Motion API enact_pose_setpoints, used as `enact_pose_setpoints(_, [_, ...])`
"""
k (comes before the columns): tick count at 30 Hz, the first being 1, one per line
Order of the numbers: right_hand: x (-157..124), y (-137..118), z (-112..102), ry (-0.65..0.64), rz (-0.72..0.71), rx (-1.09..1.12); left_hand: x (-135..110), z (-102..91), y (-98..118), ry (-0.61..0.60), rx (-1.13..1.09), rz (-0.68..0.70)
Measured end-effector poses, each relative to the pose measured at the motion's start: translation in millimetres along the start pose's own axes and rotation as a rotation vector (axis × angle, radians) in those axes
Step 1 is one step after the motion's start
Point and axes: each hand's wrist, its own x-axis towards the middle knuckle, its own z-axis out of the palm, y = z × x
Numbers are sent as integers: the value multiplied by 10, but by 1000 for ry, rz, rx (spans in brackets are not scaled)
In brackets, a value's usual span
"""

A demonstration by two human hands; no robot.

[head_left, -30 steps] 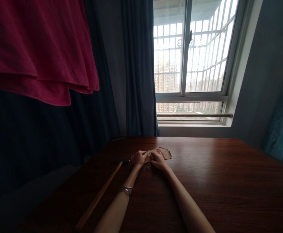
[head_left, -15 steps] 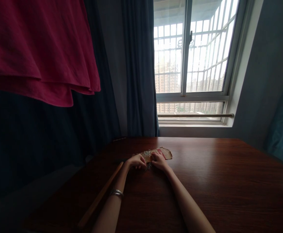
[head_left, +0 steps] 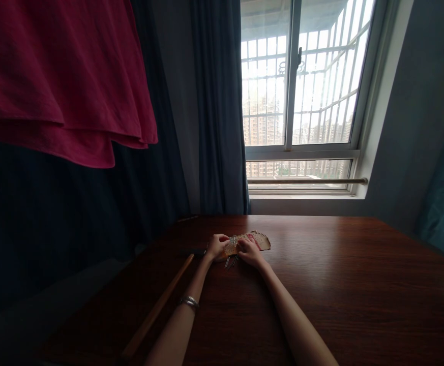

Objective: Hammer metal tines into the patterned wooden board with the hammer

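Observation:
A tan, dotted flat piece [head_left: 262,241] with a dark edge and a red patch lies on the table. Its exact kind is too small to tell. Over its left part, my left hand [head_left: 217,246] has thumb and fingertips pinched together; whatever is in them is too small to name. My right hand [head_left: 249,251] lies on the near middle of the piece, fingers bent and closed at a spot I cannot make out. Between the hands something shiny [head_left: 235,240] stands on the piece. Several thin metal pins [head_left: 229,262] stick out at its near edge.
A long wooden stick [head_left: 160,305] lies on the brown table [head_left: 339,284] beside my left forearm. A dark thin object [head_left: 193,252] is near its far end. A pink cloth [head_left: 65,76] hangs at upper left. Behind the table are a blue curtain [head_left: 222,127] and a barred window [head_left: 288,149].
My left hand has moved up and slightly left, from the near edge by the pins to over the left part of the piece. My right hand has stayed in place.

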Motion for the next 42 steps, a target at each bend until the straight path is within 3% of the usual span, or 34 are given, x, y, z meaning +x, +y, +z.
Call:
enact_pose_setpoints(6, [1, -21, -14, 9, -12, 2, 69, 334, -145, 89, 53, 54])
enact_pose_setpoints(15, [13, -11, -15, -6, 0, -7, 124, 499, -95, 202, 119, -88])
enact_pose_setpoints(25, [1, -38, -33, -13, 35, -11, 85, 466, -49, 312, 154, -15])
enact_pose_setpoints(42, [-13, -71, -44, -20, 18, -15, 40, 415, 90, 390, 8, -84])
